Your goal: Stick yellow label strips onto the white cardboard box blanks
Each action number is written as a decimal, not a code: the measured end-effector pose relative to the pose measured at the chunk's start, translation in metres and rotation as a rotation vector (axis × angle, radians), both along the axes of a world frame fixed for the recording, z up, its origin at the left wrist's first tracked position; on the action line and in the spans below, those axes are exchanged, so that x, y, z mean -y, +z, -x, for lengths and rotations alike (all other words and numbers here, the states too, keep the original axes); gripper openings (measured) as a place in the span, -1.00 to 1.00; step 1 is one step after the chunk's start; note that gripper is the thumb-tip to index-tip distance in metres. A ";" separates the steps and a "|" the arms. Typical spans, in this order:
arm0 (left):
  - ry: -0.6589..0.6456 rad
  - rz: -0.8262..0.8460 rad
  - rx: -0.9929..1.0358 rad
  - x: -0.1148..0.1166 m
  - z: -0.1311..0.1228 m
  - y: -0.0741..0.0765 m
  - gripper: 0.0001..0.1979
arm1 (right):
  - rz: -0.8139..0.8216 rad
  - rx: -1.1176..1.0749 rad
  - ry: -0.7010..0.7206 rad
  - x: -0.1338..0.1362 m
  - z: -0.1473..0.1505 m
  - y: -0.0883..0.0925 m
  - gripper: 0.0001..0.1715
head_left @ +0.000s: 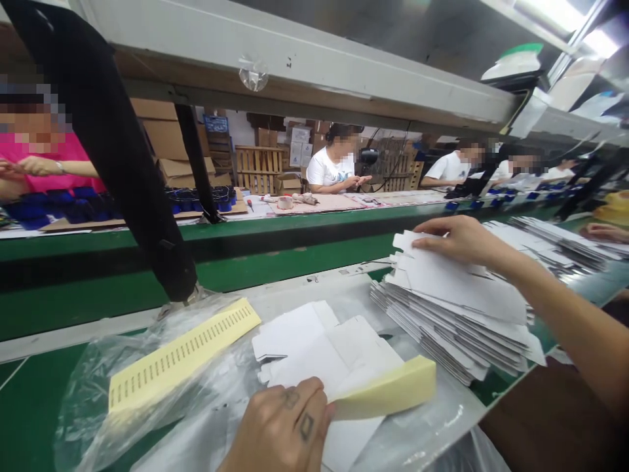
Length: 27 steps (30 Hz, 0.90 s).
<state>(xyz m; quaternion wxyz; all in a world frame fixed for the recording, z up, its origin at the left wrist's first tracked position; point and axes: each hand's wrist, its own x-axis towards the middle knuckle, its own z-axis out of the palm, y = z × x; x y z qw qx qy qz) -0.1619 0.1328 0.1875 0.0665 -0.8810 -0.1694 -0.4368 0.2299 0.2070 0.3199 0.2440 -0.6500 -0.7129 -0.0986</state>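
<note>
My left hand (282,429) is closed on the end of a pale yellow strip (388,390) that lies across flat white carton blanks (319,351) on clear plastic wrap. My right hand (455,239) reaches out to a tall stack of flat white cartons (452,314). Its fingers lie stretched on the top sheet, lifting its far edge a little. A second yellow sheet printed with rows of small labels (181,354) rests on the plastic to the left.
A black post (122,157) stands in front of me. Behind it runs a green conveyor (295,239). Several other people sit across it, with blue parts (73,206) and cardboard boxes near them. More carton stacks (560,246) lie to the right.
</note>
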 end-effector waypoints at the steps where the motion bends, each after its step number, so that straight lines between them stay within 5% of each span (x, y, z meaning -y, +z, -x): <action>1: 0.019 -0.002 -0.005 -0.001 0.001 0.000 -0.83 | 0.005 0.018 -0.025 0.000 -0.009 -0.004 -0.84; 4: 0.095 0.015 -0.029 -0.005 0.007 -0.002 -0.85 | -0.070 0.078 -0.080 0.011 -0.001 -0.018 -0.79; 7: 0.128 0.031 -0.055 -0.010 0.012 -0.004 -0.87 | -0.096 0.077 0.074 0.032 0.046 -0.031 -0.70; 10: 0.117 0.011 -0.085 -0.015 0.014 -0.004 -0.88 | 0.240 -0.087 0.449 0.046 0.104 -0.040 -0.60; 14: 0.109 0.016 -0.103 -0.015 0.015 -0.002 -0.86 | 0.524 -0.255 0.430 0.035 0.154 -0.049 -0.37; 17: 0.107 0.005 -0.074 -0.011 0.013 -0.002 -0.85 | 0.612 -0.273 0.435 0.020 0.167 -0.055 -0.39; 21: 0.102 -0.067 -0.004 -0.006 0.007 0.002 -0.86 | 0.678 -0.378 0.515 0.014 0.168 -0.060 -0.84; 27: 0.021 -0.107 -0.037 0.003 0.003 0.005 -0.88 | 0.667 -0.211 0.526 0.025 0.177 -0.060 -0.50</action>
